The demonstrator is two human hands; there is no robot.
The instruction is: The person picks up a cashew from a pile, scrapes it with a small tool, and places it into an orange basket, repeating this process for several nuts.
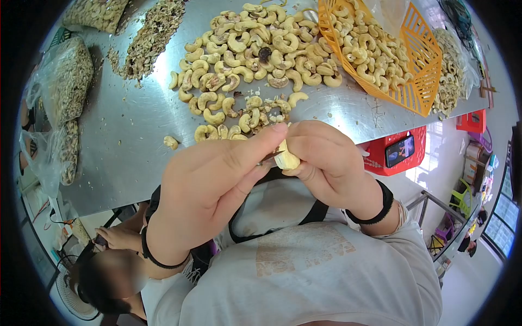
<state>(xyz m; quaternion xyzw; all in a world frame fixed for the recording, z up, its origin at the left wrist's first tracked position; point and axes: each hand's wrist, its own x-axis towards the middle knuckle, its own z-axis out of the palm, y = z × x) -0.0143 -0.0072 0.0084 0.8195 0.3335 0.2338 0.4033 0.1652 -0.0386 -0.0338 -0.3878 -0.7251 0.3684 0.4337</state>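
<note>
My left hand (215, 168) is closed on a small knife (270, 156); only a short dark part of the blade shows, and the fingers hide the handle. Pinched in my right hand (329, 155) is a pale cashew nut (287, 158), with the blade against or very near its side. Both hands meet in front of my chest, just over the table's near edge. Beyond the fingertips, a few cashews and broken bits (255, 111) lie on the metal table (133, 117). Behind these spreads a large pile of cashews (250, 43), some with brown skin patches.
An orange plastic basket (429, 60) holding cashews stands at the back right, near a bag of nuts (448, 70). Skin flakes (149, 41) and filled bags (70, 76) lie on the left. A phone (399, 151) rests on a red stool (375, 157). Another person (119, 236) sits at lower left.
</note>
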